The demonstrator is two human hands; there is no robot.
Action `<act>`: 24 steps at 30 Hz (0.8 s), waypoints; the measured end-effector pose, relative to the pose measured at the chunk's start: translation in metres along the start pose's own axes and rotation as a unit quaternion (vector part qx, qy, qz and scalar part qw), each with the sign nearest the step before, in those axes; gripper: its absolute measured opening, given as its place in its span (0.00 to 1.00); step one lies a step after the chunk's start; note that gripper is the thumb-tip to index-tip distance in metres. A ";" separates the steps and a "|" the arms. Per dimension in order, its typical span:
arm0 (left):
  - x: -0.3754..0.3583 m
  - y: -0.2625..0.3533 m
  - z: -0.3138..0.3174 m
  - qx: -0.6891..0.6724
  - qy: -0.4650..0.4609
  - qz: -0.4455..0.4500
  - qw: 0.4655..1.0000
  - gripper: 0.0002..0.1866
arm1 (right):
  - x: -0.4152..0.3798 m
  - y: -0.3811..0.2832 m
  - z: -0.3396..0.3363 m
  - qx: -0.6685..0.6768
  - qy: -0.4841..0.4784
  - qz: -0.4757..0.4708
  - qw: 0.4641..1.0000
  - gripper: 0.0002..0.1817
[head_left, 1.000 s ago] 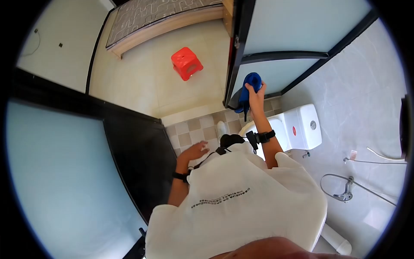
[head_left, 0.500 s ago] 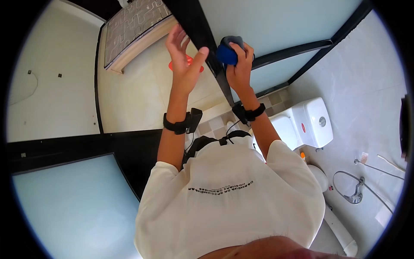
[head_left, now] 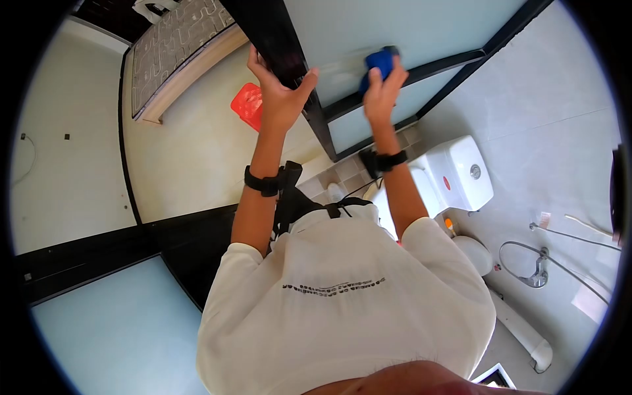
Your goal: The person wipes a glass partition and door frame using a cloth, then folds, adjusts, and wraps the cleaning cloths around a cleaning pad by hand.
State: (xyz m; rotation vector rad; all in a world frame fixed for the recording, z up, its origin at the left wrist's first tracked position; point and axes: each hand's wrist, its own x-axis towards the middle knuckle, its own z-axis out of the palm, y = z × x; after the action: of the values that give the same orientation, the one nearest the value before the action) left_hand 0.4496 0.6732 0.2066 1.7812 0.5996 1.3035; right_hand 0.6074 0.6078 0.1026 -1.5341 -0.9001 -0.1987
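A folded blue cloth (head_left: 377,68) with a dark grey side is in my right hand (head_left: 384,92), pressed to the frosted glass door panel (head_left: 395,29) just above its black crossbar (head_left: 421,74). My left hand (head_left: 283,102) straddles the black edge of the door frame (head_left: 273,46), thumb on one side and fingers on the other, gripping it. Both wrists wear black straps with small boxes.
A red plastic basin or basket (head_left: 248,105) sits on the tiled floor beyond the door, near a bed (head_left: 174,59). To the right are a white toilet (head_left: 464,174) and a shower mixer (head_left: 536,273) on the wall. Another frosted panel (head_left: 118,329) stands lower left.
My right hand has carried the cloth rightward from beside the frame edge onto the glass. My left hand has closed round the frame edge, and the camera view has shifted slightly.
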 end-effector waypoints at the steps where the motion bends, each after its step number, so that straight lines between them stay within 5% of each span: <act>1: 0.001 0.001 -0.001 -0.005 0.005 0.001 1.000 0.54 | -0.015 -0.013 0.009 0.033 -0.018 0.003 0.999 0.31; 9: 0.001 0.004 -0.005 0.055 0.012 0.018 0.998 0.52 | -0.034 0.003 0.023 0.042 -0.089 -0.091 0.991 0.31; 17: -0.001 -0.012 0.000 -0.013 0.016 0.024 1.000 0.55 | 0.125 -0.046 -0.039 0.048 0.218 -0.252 0.942 0.31; 20: 0.000 -0.006 -0.002 -0.022 0.000 0.013 1.000 0.57 | 0.123 -0.059 -0.048 -0.076 0.093 -0.316 0.941 0.29; 24: -0.002 -0.006 -0.003 -0.039 -0.016 -0.001 0.999 0.56 | 0.042 -0.021 -0.012 -0.054 -0.015 -0.232 0.971 0.32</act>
State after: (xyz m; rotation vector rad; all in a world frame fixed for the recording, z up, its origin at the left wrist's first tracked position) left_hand 0.4467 0.6756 0.2009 1.7332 0.5254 1.2764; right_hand 0.6269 0.6131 0.1470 -1.4074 -1.2829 -0.5714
